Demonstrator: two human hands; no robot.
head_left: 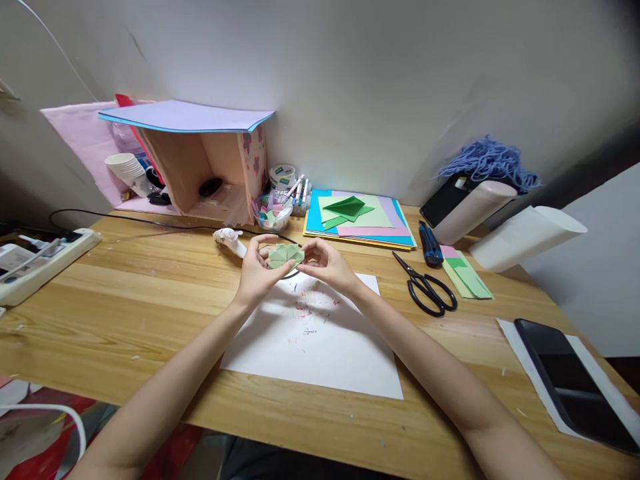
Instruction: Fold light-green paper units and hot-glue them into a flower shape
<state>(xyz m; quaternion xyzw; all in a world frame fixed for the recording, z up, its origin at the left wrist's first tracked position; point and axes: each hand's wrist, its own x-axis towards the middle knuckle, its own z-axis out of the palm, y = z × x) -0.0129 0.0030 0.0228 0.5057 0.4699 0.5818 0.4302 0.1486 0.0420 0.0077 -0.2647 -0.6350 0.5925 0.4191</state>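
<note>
A small piece of folded light-green paper (285, 255) with crease lines is held up above the table. My left hand (259, 267) grips its left side, the thumb along the lower edge. On the other side my right hand (327, 262) pinches the right edge between thumb and fingers. Beneath both hands lies a large white sheet (320, 353) with coloured pen marks. Just left of my left hand rests a white glue gun (230, 240), its nozzle end partly hidden by the hand.
Black-handled scissors (427, 287), a blue-black utility knife (430, 243) and green paper strips (467, 275) lie to the right. Stacked coloured paper (360, 217) is behind. A phone (575, 380) sits front right, a power strip (50, 263) at left, an open box (200, 167) at back left.
</note>
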